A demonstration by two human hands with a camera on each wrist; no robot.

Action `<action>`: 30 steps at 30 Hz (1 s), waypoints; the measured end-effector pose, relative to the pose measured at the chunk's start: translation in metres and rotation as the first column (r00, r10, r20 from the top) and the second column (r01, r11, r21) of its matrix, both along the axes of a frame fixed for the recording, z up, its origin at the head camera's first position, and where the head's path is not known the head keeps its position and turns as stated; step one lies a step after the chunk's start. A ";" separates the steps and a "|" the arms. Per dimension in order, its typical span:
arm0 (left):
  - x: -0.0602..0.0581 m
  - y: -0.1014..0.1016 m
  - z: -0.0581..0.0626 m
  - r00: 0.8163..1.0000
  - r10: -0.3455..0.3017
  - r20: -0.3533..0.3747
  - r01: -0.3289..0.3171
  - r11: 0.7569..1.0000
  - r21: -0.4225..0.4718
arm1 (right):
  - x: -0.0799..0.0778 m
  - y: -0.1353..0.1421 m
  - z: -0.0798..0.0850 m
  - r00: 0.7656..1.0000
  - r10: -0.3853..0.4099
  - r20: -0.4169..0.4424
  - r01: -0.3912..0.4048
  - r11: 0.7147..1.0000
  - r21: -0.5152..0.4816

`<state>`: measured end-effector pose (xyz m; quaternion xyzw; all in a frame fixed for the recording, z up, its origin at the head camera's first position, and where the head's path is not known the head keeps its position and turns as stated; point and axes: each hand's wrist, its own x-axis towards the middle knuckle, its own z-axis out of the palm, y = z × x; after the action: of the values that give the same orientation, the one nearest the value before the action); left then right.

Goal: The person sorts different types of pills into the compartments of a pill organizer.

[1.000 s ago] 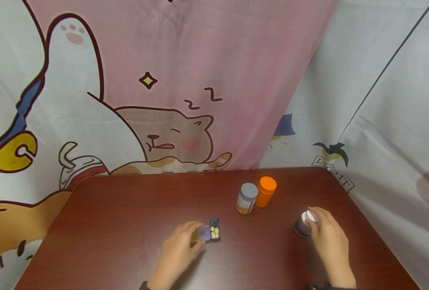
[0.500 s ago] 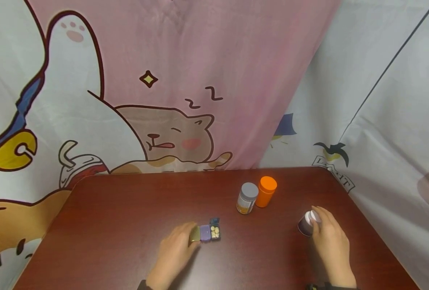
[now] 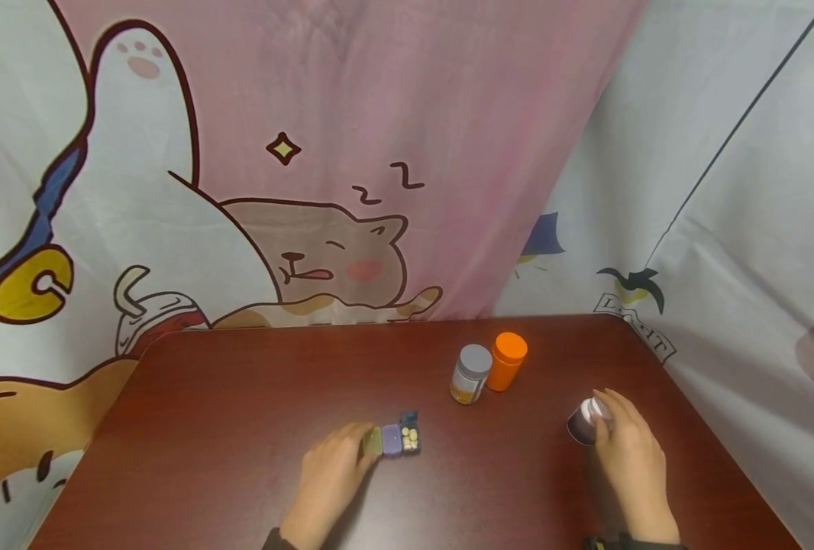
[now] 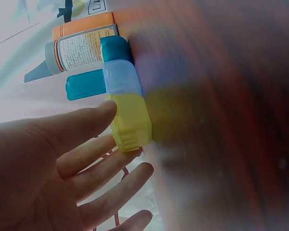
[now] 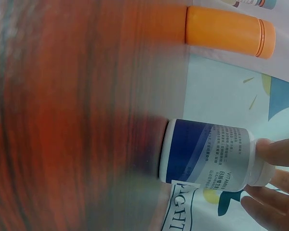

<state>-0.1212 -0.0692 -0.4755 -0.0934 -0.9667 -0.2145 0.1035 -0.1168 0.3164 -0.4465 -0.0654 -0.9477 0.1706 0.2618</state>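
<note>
A small pill box (image 3: 392,441) lies on the table, with green-yellow, purple and teal compartments in a row. Its teal lid (image 4: 86,84) is raised, and pale round tablets (image 3: 410,438) show in that end compartment. My left hand (image 3: 334,473) pinches the yellow end (image 4: 131,120) between thumb and index finger, the other fingers spread apart. At the right, a white vitamin bottle (image 5: 209,154) with a blue and silver label stands upright on the table. The fingers of my right hand (image 3: 630,458) grip its white cap (image 3: 594,411) from above.
A grey-capped bottle (image 3: 471,374) and an orange bottle (image 3: 506,361) stand side by side behind the pill box. The dark red-brown table (image 3: 242,397) ends at a cartoon-printed curtain (image 3: 338,153) at the back and right.
My right hand and the vitamin bottle have shifted slightly to the right. My left hand has drawn back a little leftward, baring more of the yellow compartment. The pill box stays in place.
</note>
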 end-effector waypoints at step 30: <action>0.003 -0.003 0.002 1.000 -0.020 -0.009 0.020 1.000 -0.014 | 0.011 -0.147 0.001 0.890 0.443 0.104 -0.455 0.873 0.173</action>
<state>-0.1185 -0.0719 -0.4731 -0.1049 -0.9666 -0.2086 0.1054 -0.1060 0.1689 -0.4455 0.1770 -0.9565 0.1320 0.1908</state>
